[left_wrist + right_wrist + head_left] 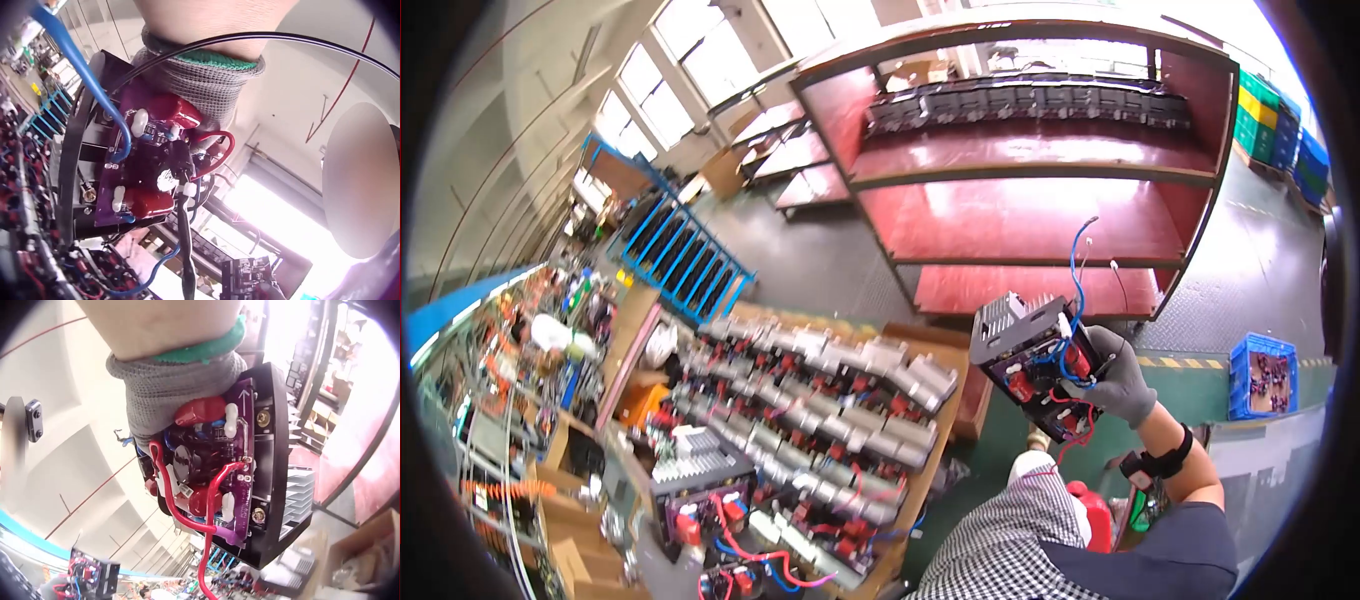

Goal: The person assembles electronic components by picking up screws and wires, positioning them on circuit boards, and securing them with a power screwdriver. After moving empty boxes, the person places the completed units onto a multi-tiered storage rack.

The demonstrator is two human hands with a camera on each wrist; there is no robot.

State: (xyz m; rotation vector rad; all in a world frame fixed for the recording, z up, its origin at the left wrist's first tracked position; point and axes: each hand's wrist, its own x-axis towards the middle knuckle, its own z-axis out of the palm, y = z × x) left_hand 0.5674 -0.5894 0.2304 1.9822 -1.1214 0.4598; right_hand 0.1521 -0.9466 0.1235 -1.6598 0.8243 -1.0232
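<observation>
My right hand (1122, 385), in a grey glove, grips a black-cased circuit module (1025, 345) with heat-sink fins, held up in front of the red rack. Blue and red wires trail from it. The right wrist view shows its purple board (244, 487), red components and a looped red wire (209, 550). My gloved left hand (203, 94) holds a similar module (700, 480), over the lower left of the head view; its fingers are hidden behind the board. A blue wire (81, 69) and a black cable (184, 237) cross that module in the left wrist view.
Rows of similar modules (830, 420) cover the bench at left. Ahead stands a red shelf rack (1020, 215) with a line of black modules (1030, 105) on its upper shelf. A blue crate (1235, 375) sits on the floor at right, and a blue frame cart (685, 260) at left.
</observation>
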